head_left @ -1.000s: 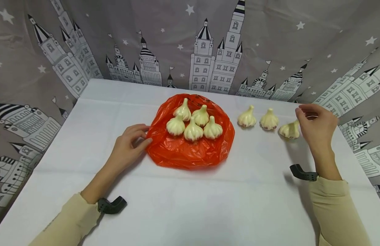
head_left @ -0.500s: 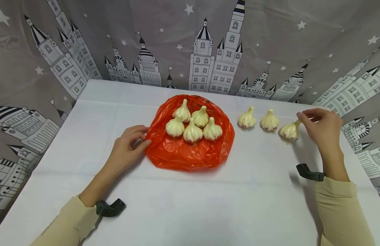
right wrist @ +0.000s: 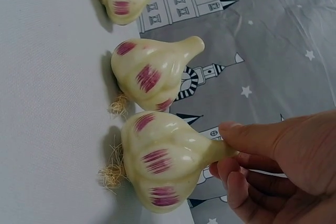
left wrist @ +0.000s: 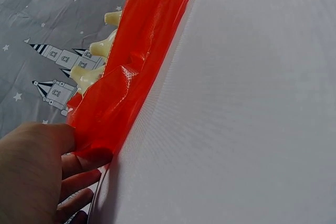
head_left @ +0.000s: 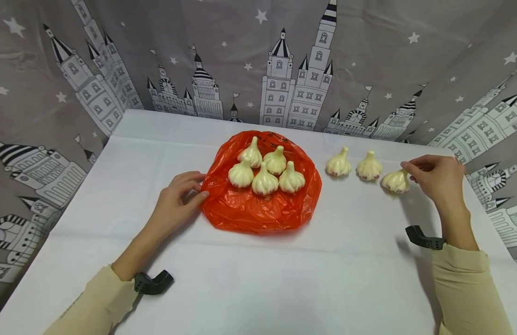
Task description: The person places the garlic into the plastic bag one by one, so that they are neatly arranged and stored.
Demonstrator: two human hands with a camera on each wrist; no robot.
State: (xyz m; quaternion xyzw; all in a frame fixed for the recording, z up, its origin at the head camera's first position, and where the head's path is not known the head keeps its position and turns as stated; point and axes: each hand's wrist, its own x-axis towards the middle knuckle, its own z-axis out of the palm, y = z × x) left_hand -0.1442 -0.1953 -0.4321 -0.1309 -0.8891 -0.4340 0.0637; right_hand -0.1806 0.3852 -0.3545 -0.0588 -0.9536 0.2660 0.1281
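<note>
My right hand pinches the stem of a garlic bulb between thumb and fingers at the right of the table. This garlic is cream-coloured with purple streaks and a tuft of roots, and leans over towards the hand. Two more garlic bulbs, a middle one and a left one, stand in a row beside it. My left hand pinches the left edge of a red plastic bag between thumb and forefinger. Several garlic bulbs stand clustered on the bag; in the left wrist view its film hides their lower parts.
A white cloth covers the table. Behind it hangs a grey curtain printed with castles and stars. A black wrist mount sits on each arm, the left one near the front and the right one further back.
My right hand has moved slightly right and nearer, and the garlic bulb it pinches has shifted a little, its stem now clearly between the fingertips. My left hand stays at the bag's edge.
</note>
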